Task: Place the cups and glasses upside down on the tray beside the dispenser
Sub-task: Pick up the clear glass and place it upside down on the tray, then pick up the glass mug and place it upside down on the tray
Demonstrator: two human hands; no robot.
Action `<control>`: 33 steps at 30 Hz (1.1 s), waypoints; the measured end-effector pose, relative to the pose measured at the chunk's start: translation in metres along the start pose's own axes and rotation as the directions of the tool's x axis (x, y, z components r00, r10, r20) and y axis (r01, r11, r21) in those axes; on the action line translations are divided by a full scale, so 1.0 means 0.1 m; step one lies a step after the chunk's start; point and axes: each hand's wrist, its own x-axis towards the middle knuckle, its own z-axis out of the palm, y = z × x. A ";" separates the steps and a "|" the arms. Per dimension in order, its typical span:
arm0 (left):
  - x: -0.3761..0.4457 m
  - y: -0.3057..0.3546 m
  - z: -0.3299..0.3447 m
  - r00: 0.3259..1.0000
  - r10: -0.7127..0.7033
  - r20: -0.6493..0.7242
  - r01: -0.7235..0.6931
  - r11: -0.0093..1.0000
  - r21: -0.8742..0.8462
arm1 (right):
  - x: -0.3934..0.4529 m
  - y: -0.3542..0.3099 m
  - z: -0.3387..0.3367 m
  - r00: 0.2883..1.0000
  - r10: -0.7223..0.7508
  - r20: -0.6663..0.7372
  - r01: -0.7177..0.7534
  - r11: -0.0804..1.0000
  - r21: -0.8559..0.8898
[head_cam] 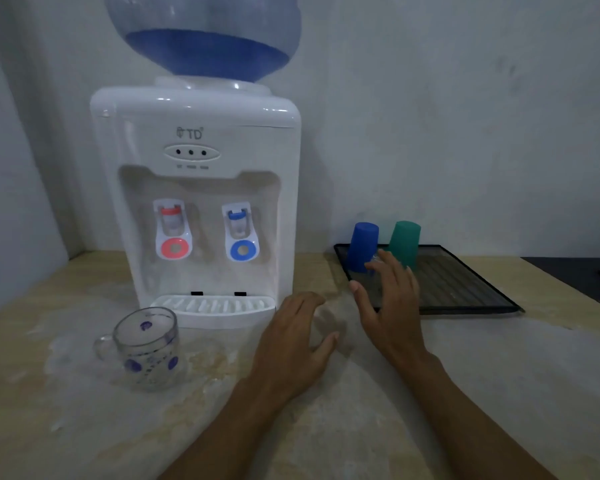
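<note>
Lower left of the frame, just in front of the white water dispenser (201,209), a clear glass mug (146,348) with blue dots stands upright on the pale counter (361,427), its handle pointing left. It is the one vessel not yet turned over. As glass it is probably rigid, fairly heavy for its size, breakable and smooth enough to slip. The handle, or a wrap around the body, looks the safest hold, and it should be set down rim-first gently.

At right centre lies a dark ribbed tray (471,282) beside the dispenser. On its far left corner stand a blue plastic cup (362,245) and a green plastic cup (405,244), both inverted, close together but apart. These look light and forgiving.

The right hand (387,299) hovers over the tray's near left edge, fingers spread. Something clear seems to sit under it, perhaps a small glass, but it is too blurred and hidden to confirm, or to say whether the hand touches it. The left hand (291,341) lies palm-down above the counter, fingers loosely together, holding nothing.

Count: one dispenser, one tray, two plastic cups, one glass mug, possibly one more glass.
</note>
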 end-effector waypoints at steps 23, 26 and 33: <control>-0.97 -0.25 -1.35 0.869 0.155 -0.470 0.040 0.925 0.379 | -0.24 -0.78 0.12 0.936 -0.308 0.172 0.243 0.916 0.319; -0.98 -0.40 -1.40 0.805 -0.092 -0.586 0.281 0.929 0.240 | -0.24 -0.81 0.09 0.933 -0.316 0.173 0.250 0.914 0.319; -0.97 -0.55 -1.39 0.700 -0.490 -0.520 0.526 0.846 -0.088 | -0.24 -0.79 0.08 0.944 -0.302 0.133 0.249 0.917 0.311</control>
